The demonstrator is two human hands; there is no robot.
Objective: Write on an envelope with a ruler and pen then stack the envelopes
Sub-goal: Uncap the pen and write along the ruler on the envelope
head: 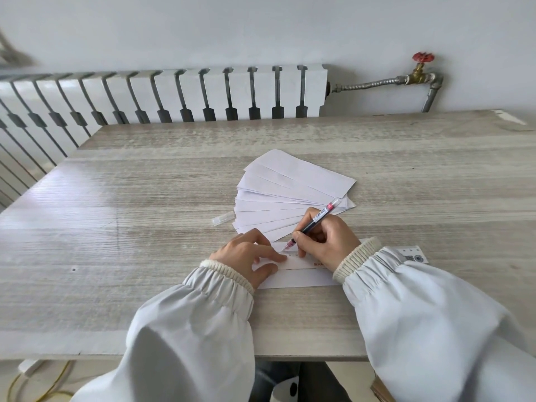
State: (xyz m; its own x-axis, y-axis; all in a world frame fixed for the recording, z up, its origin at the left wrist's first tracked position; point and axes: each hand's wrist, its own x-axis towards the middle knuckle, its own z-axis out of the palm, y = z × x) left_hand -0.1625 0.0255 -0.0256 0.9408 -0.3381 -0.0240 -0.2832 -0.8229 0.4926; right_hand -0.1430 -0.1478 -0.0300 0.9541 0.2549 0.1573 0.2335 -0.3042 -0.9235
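Observation:
A white envelope point(295, 281) lies flat near the table's front edge. A pale, see-through ruler point(297, 264) lies across it; its printed end sticks out past my right sleeve. My left hand point(246, 253) presses on the ruler's left part with its fingers and thumb. My right hand point(330, 242) grips a dark pen point(319, 219) with red ink, and the tip touches the envelope at the ruler's upper edge. Just beyond my hands several white envelopes point(290, 192) are spread out like a fan.
A clear pen cap point(222, 218) lies left of the fanned envelopes. The wooden table point(130, 227) stands against a white radiator point(174, 91). A pipe with a red valve point(423, 58) runs along the wall at back right. Yellow cable lies on the floor at lower left.

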